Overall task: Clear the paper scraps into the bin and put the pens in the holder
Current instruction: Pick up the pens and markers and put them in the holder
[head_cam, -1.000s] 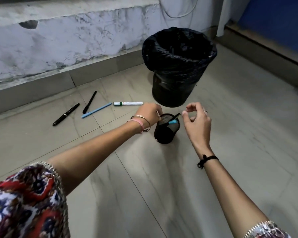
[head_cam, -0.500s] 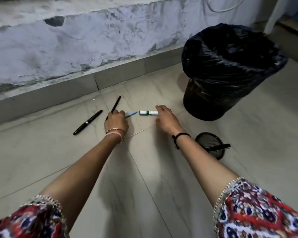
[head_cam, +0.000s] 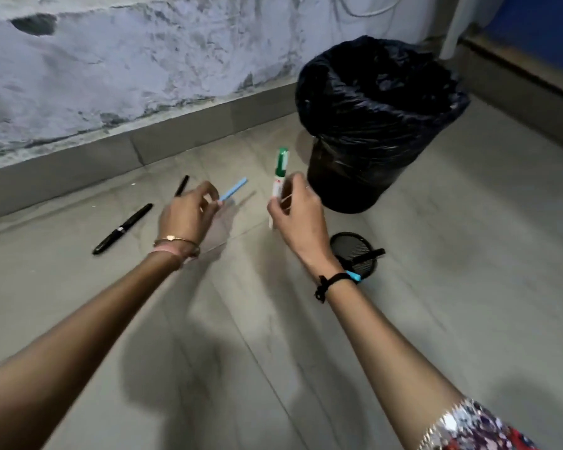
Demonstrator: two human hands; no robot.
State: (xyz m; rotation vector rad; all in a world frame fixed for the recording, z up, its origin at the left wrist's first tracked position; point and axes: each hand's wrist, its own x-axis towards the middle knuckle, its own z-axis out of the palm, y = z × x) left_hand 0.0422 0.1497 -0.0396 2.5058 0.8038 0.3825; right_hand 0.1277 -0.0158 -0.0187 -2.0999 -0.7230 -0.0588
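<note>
My left hand [head_cam: 189, 216] is shut on a light blue pen [head_cam: 233, 189], lifted off the floor and pointing up to the right. In my right hand [head_cam: 294, 211] a white marker with a green cap [head_cam: 279, 172] stands nearly upright. The black mesh pen holder [head_cam: 351, 246] stands on the floor just right of my right wrist, with a black pen [head_cam: 368, 255] and a blue-tipped pen [head_cam: 353, 276] in it. A thick black pen [head_cam: 122, 228] and a thin black pen [head_cam: 181, 185] lie on the floor to the left. No paper scraps are visible.
A bin lined with a black bag [head_cam: 374, 108] stands behind the holder, at the right. A worn wall with a grey skirting [head_cam: 78, 157] runs along the far side. The floor is grey tile [head_cam: 241, 352].
Both hands were down on the floor at the blue pen and the marker; now each has lifted its pen off the floor. The view has shifted a little.
</note>
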